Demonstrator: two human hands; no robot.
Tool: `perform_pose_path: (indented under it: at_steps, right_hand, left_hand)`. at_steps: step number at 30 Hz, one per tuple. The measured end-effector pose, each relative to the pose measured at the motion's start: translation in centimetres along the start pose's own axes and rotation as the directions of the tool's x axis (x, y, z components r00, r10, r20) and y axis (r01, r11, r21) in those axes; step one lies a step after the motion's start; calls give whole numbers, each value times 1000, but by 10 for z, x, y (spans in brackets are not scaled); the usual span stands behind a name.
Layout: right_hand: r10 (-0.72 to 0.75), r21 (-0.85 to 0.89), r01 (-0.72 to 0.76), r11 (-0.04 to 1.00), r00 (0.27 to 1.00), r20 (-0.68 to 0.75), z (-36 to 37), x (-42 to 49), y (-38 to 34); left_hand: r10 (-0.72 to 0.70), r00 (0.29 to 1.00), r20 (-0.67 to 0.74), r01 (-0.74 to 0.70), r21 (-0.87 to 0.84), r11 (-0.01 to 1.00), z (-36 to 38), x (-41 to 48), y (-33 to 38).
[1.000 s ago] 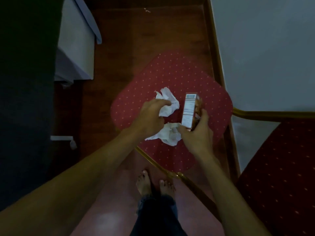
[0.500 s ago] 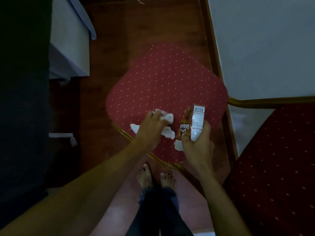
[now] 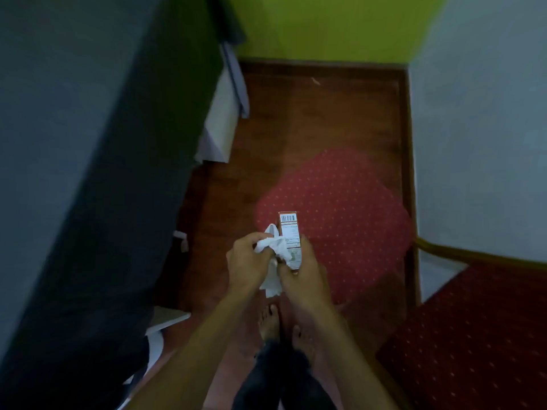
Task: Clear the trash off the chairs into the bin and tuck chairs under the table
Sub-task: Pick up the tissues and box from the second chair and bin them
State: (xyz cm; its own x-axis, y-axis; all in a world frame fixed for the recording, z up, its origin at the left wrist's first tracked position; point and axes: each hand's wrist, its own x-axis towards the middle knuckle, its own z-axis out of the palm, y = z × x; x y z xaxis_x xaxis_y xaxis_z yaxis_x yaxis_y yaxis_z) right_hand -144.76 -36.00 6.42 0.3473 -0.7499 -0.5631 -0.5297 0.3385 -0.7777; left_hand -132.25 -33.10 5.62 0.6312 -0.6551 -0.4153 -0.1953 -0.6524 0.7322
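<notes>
The tissue reads as thin white paper, crumpled and matt, bunched in the left hand; the carton in the right hand looks like printed card, smooth with a slight sheen on its label face; the near chair seat is woven red cloth, matt, dotted all over with pale specks; the right chair wears a darker red cloth of the same dotted kind, and its frame rail shows a golden, faintly glossy finish; the floor is brown wood, smooth with a soft shine; the far wall is flat matt green.
</notes>
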Motion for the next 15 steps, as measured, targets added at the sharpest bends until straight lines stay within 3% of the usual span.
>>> perform_pose_path:
  at_steps: [7,15]
  right_hand:
    - [-256,-206,294,933,947,193,48,-50,-137]
    - [-353,-202,532,822,755,554,161,-150,-214]
  left_hand:
    - [-61,988,-141,17,-293,956,-160,-47,33]
    - [-218,925,-311,36,-498,867,-316,-133,-32]
